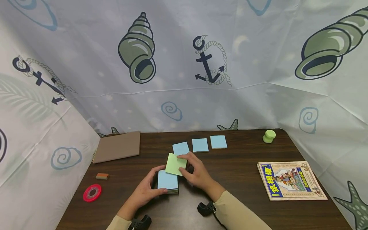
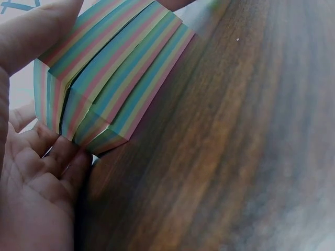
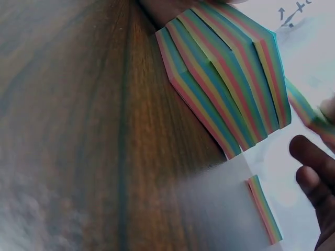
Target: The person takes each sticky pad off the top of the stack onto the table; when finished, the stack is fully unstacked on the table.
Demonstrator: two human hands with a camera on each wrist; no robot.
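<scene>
From the head camera, the left hand grips a pad of sticky notes on the dark table, with fingers curled round its near and left sides. The top sheet of the pad is blue. The right hand pinches a green note just above the pad, at about 1 o'clock from it. Three blue notes already lie in a row further back, near 12 o'clock: the first blue note, the second blue note and the third blue note. So I think three are laid out, the green one is being lifted off, and most of the pad is left.

From the left wrist camera, the pad shows its striped edge in many colours. The thumb presses its top at 10 o'clock, and the fingers hold it from below.

From the right wrist camera, the pad sits at 1 o'clock on the table. Fingertips show at 4 o'clock. It is blurry here, so the pale sheet near them may be the green note.
</scene>
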